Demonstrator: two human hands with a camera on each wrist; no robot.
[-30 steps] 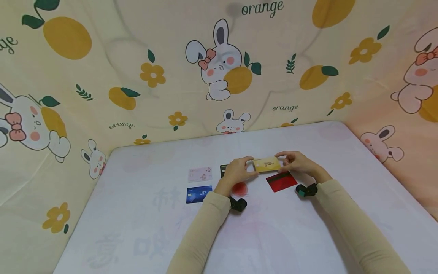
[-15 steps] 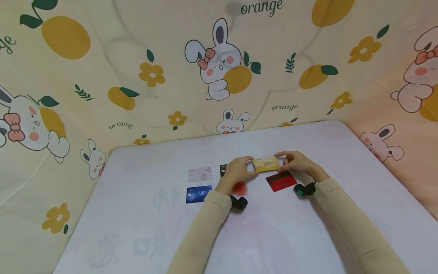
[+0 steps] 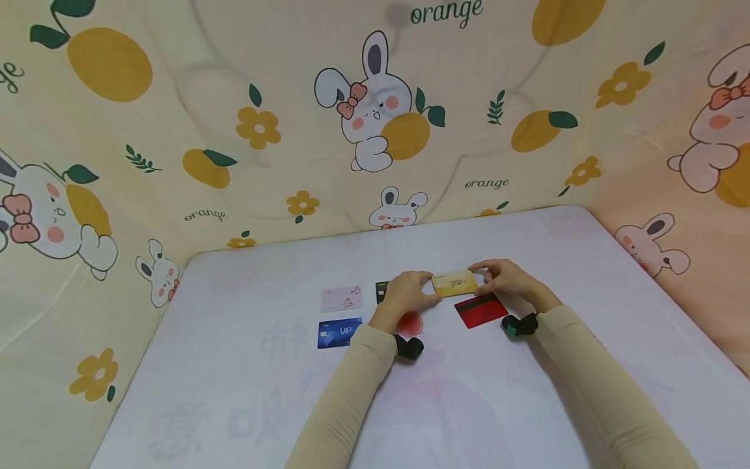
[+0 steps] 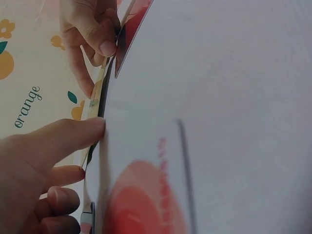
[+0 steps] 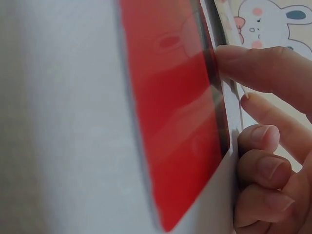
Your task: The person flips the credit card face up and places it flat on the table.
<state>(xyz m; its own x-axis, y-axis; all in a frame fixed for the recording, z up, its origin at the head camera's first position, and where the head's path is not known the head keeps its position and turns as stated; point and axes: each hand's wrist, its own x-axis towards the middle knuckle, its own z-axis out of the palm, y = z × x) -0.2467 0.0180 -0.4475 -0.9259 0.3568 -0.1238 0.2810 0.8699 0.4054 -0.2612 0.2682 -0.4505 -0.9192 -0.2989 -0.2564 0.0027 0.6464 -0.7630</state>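
A gold card with a chip and dark script lies level, close over the white table. At its left end, my left hand pinches it between thumb and index finger. My right hand pinches the right end the same way, its other fingers curled in beneath the palm. Seen from the left wrist, the gold card is nearly edge-on between the two hands. A red card with a dark stripe lies just below my right thumb. Behind my left hand a dark card is mostly hidden.
Left of my left hand lie a pink flowered card and, nearer, a blue VIP card that meets my sleeve in view. A card with red circles is beside my left wrist. The table's back edge meets a patterned cloth.
The gold card has settled slightly lower and a touch to the left, with both hands still at its ends. The other cards stay where they were.
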